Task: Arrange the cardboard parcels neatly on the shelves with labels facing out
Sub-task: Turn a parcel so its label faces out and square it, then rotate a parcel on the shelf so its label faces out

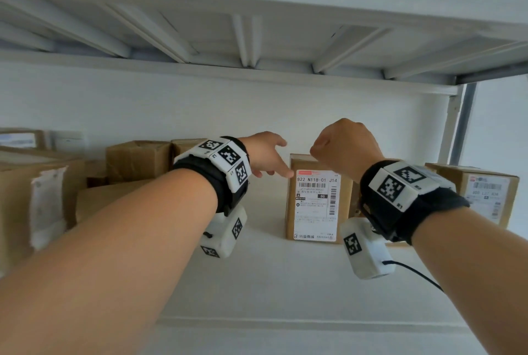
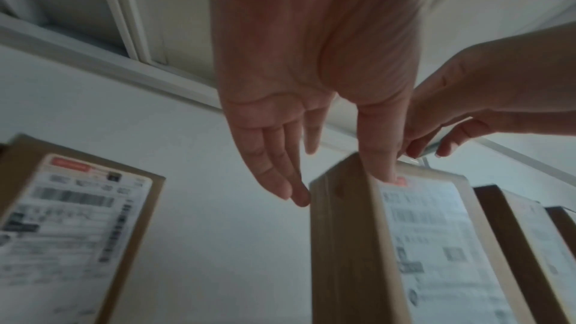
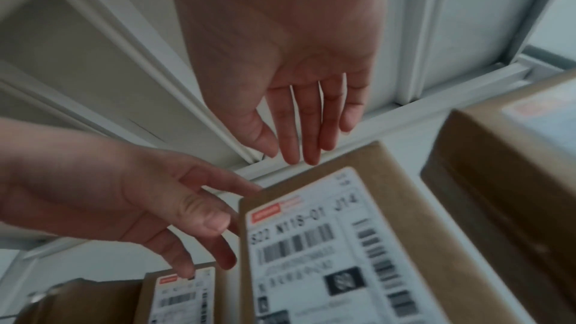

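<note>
A brown cardboard parcel [image 1: 314, 200] stands upright in the middle of the white shelf [image 1: 257, 283], its white shipping label facing out. My left hand [image 1: 274, 166] is at the parcel's upper left corner. Its fingers are straight, and in the left wrist view the thumb [image 2: 380, 157] touches the parcel [image 2: 343, 243] at its top front edge while the fingertips [image 2: 296, 194] touch its left side. My right hand [image 1: 343, 146] hovers just over the parcel's top. The right wrist view shows its fingers [image 3: 299, 132] straight and relaxed above the parcel [image 3: 311, 243], holding nothing.
Another labelled parcel [image 1: 483, 194] stands at the right. Several brown boxes [image 1: 137, 160] crowd the left, including a large one [image 1: 37, 197] at the edge. The upper shelf's ribbed underside [image 1: 257, 40] is close overhead. A shelf post [image 1: 463, 126] rises at the right.
</note>
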